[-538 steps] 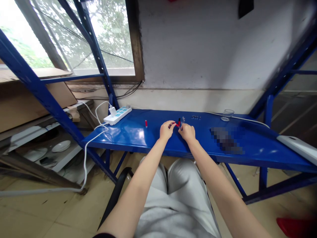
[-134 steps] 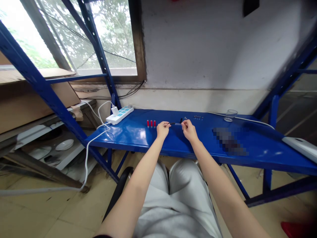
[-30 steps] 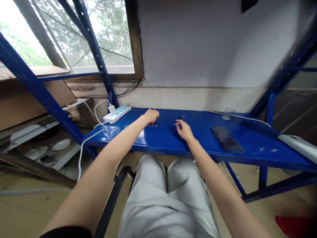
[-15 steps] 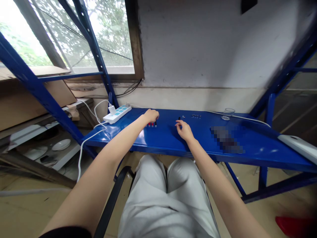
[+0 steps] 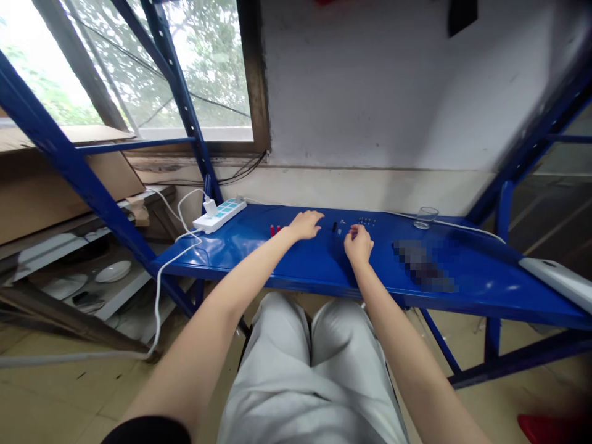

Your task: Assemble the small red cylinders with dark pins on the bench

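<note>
My left hand (image 5: 306, 225) is over the middle of the blue table (image 5: 296, 265), palm down, its fingers stretched to the right and holding nothing visible. Beside its wrist stand small red cylindrical pieces (image 5: 272, 230), partly covered by the forearm. A short black cylinder (image 5: 335, 227) lies between the two hands, with tiny pale bits (image 5: 342, 222) next to it. My right hand (image 5: 359, 244) has its fingers curled together just in front of a group of several small metallic parts (image 5: 367, 221). Whatever its fingertips may pinch is too small to make out.
A white power strip (image 5: 219, 216) with a plugged-in cord sits at the table's left end. Toward the right are a clear glass (image 5: 425, 217), a blurred-out dark object (image 5: 423, 265) and a white device (image 5: 557, 280). Blue uprights (image 5: 504, 209) frame the table.
My left hand has moved right, away from the red pieces, and its fingers have stretched out. My right hand has shifted right from the black cylinder toward the metallic parts.
</note>
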Available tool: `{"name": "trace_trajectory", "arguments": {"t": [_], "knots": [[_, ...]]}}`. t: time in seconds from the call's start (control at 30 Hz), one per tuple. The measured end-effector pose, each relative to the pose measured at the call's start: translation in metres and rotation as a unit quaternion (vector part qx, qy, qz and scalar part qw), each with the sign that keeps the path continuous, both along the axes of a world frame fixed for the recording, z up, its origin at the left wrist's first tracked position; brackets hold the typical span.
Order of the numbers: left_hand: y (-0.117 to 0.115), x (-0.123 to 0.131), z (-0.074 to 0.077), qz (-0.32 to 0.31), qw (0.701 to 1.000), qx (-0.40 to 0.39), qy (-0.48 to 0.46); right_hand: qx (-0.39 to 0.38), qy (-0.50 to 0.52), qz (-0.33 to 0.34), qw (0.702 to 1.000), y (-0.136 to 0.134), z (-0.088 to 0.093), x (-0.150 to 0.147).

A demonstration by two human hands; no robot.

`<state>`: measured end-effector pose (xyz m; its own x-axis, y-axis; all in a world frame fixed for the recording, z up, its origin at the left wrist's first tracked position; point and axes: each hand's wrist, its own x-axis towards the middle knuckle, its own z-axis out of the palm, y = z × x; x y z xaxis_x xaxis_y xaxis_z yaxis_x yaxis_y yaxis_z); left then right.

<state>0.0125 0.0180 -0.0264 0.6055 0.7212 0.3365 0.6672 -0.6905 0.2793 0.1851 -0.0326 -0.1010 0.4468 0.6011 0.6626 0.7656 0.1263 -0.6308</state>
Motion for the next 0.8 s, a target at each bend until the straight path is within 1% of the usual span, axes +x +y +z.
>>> {"name": "trace_trajectory", "arguments": {"t": [0.03,0.1,0.17,0.23,0.3,0.4,0.5,0.57,0.63,0.8], "knots": [[0.0,0.006,-0.009,0.01,1.0,-0.022,-0.013,-0.001,-0.002,0.0,1.0,0.001,-0.002,0.0],[0.0,0.017,-0.026,0.03,0.997,-0.076,-0.011,-0.017,-0.003,0.0,1.0,0.002,-0.004,0.001],[0.001,0.026,-0.04,0.048,0.993,-0.108,-0.009,-0.042,-0.005,0.005,0.999,0.003,-0.005,0.001],[0.0,0.033,-0.051,0.056,0.993,-0.104,-0.029,-0.072,-0.008,0.012,0.997,0.002,-0.005,0.0],[-0.001,0.04,-0.058,0.059,0.994,-0.079,-0.052,-0.101,-0.01,0.02,0.995,0.001,-0.004,-0.001],[-0.002,0.05,-0.062,0.06,0.996,-0.036,-0.052,-0.133,-0.015,0.031,0.991,0.0,-0.002,-0.003],[0.0,0.058,-0.062,0.07,0.998,-0.001,0.006,-0.167,-0.03,0.033,0.985,-0.001,-0.001,-0.004],[0.001,0.063,-0.061,0.076,0.996,0.002,0.051,-0.193,-0.049,0.034,0.979,-0.002,0.001,-0.005],[0.002,0.065,-0.06,0.084,0.994,0.004,0.072,-0.21,-0.068,0.04,0.975,-0.003,0.001,-0.006],[0.0,0.066,-0.056,0.122,0.99,0.06,0.038,-0.231,-0.098,0.054,0.966,-0.001,0.0,-0.006]]}}
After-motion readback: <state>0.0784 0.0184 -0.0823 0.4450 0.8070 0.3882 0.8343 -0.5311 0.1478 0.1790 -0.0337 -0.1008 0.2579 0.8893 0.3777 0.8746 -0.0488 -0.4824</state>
